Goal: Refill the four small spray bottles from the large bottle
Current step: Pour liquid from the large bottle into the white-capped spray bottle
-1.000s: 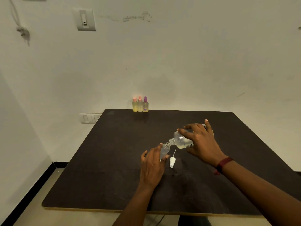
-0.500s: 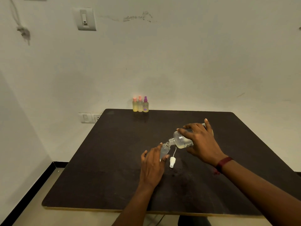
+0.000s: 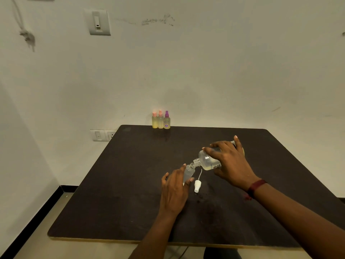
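- The right hand (image 3: 231,161) grips the large bottle (image 3: 206,159) from above. Its fingers (image 3: 214,152) are spread and curled over the clear body, with the thumb under the near side.
- The large bottle is tilted almost flat above the table (image 3: 121,184). Its uncapped neck points left and down, right at the mouth of the small spray bottle (image 3: 189,172).
- The left hand (image 3: 174,189) holds the small spray bottle. Its fingers (image 3: 183,168) wrap the far side and the thumb presses the near side. The bottle leans slightly, with its open neck showing above the fingertips.
- A white spray cap (image 3: 197,186), its thin tube attached, lies on the table just right of the left thumb.
- Three capped small bottles (image 3: 161,120), two with pink tops and one with a purple top, stand side by side at the table's far edge. They are well apart from both hands.
- A dark red band (image 3: 256,186) circles the right wrist.
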